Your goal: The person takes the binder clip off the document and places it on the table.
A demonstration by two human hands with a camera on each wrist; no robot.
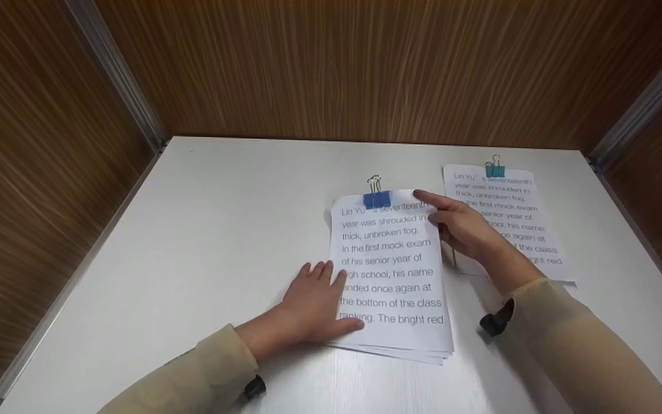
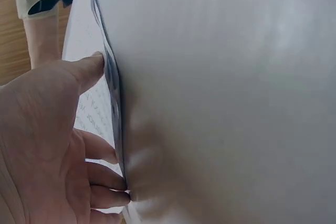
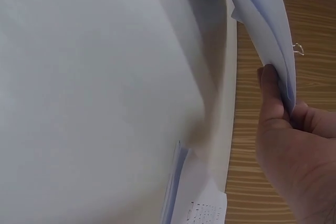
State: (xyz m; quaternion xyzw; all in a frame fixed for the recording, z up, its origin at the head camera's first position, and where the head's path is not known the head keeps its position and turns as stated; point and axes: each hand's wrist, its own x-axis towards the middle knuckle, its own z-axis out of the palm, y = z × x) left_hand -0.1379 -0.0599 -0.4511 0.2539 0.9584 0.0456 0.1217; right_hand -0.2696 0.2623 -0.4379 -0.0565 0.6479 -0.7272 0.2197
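A stack of printed paper sheets point(image 1: 391, 276) lies in the middle of the table, a blue binder clip point(image 1: 377, 199) on its top edge. At the upper right edge of this stack, my right hand point(image 1: 469, 231) pinches the sheets between thumb and fingers; in the right wrist view the held paper point(image 3: 265, 22) is lifted off the table. My left hand point(image 1: 314, 302) rests along the stack's lower left side, fingers extended and thumb over the page. In the left wrist view, the left fingertips point(image 2: 107, 177) touch the edge of the sheets.
Behind my right hand lies a second printed stack point(image 1: 503, 215) with a teal binder clip point(image 1: 495, 171), partly covered by that hand. The white table point(image 1: 239, 190) is bounded by wood-grain panels point(image 1: 331, 69) at the back and sides.
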